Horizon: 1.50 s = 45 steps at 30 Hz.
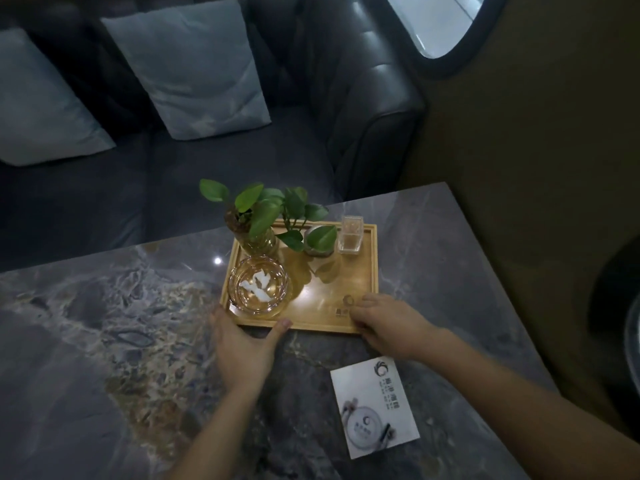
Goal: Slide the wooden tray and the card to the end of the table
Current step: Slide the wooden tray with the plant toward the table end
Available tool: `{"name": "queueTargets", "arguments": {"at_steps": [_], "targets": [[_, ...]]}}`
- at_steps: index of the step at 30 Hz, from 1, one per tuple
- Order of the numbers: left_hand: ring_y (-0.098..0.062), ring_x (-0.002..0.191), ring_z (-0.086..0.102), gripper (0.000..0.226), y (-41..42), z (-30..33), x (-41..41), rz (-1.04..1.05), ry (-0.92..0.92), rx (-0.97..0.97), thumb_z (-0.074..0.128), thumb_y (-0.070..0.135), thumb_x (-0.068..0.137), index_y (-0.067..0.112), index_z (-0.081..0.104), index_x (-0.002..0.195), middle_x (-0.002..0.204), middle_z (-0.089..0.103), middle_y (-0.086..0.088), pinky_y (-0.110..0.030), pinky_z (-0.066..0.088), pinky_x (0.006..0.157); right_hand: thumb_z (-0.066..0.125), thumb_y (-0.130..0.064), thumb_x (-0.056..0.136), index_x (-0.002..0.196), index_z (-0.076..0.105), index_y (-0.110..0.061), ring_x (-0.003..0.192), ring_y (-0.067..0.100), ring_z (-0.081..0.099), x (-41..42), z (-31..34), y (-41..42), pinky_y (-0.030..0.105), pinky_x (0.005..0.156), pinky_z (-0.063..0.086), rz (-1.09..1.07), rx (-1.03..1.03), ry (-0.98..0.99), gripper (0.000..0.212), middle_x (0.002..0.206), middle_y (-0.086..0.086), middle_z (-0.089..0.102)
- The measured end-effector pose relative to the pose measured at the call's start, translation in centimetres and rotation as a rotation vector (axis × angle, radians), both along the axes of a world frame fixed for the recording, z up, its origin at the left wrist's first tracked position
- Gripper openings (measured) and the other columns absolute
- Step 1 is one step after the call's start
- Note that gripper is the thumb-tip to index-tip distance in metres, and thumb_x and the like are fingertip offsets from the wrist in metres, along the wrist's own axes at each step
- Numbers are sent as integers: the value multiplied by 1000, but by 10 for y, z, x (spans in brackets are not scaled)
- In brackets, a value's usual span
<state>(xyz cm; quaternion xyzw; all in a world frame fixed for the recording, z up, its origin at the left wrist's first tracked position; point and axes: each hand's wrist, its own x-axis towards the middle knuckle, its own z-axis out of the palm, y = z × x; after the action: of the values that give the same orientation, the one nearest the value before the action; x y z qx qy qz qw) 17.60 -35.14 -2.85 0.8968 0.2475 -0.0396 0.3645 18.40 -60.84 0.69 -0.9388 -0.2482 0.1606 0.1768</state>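
Wooden tray [346, 282] is sitting on the marble-look table [104, 341] w/ both hands at its near edge. L hand [242, 344] is bracing the near-left corner, thumb & fingers fairly straight, pressing, not curling. R hand [388, 327] is pinching the near-right corner, fingers bending over the rim. I'm seeing the card [374, 407] lying flat just behind the R wrist, apart from the tray. Glass bowl [259, 289] is standing just beyond the L thumb.

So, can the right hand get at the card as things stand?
Probably yes. The card lies flat on the table just beside the right forearm, nothing on it. The right hand is on the wooden tray's near right corner, so it need only let go and draw back.
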Motion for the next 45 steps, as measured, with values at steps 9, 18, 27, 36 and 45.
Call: {"name": "queueTargets", "arguments": {"at_steps": [9, 18, 27, 36, 45], "targets": [[-38, 145, 39, 124, -30, -2, 11, -111, -21, 4, 90, 58, 59, 6, 29, 153, 158, 39, -18, -56, 39, 112, 60, -10, 79, 80, 58, -14, 86, 27, 57, -9, 3, -33, 37, 74, 47, -52, 19, 15, 4, 88, 9, 65], [-33, 136, 48, 118, -43, -2, 29, -295, -58, -10, 90, 60, 56, 15, 34, 149, 150, 47, -9, -47, 44, 106, 65, -10, 74, 75, 52, -16, 79, 29, 58, -33, -2, -48, 34, 72, 44, -137, 59, 18, 14, 80, 9, 64], [-29, 126, 53, 109, -61, 2, 58, -508, -52, 4, 90, 60, 56, 14, 41, 141, 141, 50, -5, -47, 50, 98, 63, -15, 81, 82, 54, -13, 88, 27, 56, -56, -12, -55, 36, 81, 42, -234, 41, 30, 9, 88, 6, 64], [-25, 128, 53, 108, -74, 3, 85, -647, -44, 6, 93, 55, 55, 17, 40, 142, 143, 49, 0, -41, 47, 97, 56, -3, 74, 88, 54, -9, 91, 29, 51, -69, -12, -59, 37, 81, 42, -236, 78, 70, 16, 92, 11, 61], [-32, 151, 29, 126, -84, 0, 87, -605, 25, 13, 93, 51, 59, 7, 26, 156, 165, 27, -14, -54, 32, 119, 73, -33, 79, 104, 62, -14, 103, 25, 51, -64, -11, -89, 39, 91, 44, -207, 65, 38, 33, 108, 7, 58]]}}
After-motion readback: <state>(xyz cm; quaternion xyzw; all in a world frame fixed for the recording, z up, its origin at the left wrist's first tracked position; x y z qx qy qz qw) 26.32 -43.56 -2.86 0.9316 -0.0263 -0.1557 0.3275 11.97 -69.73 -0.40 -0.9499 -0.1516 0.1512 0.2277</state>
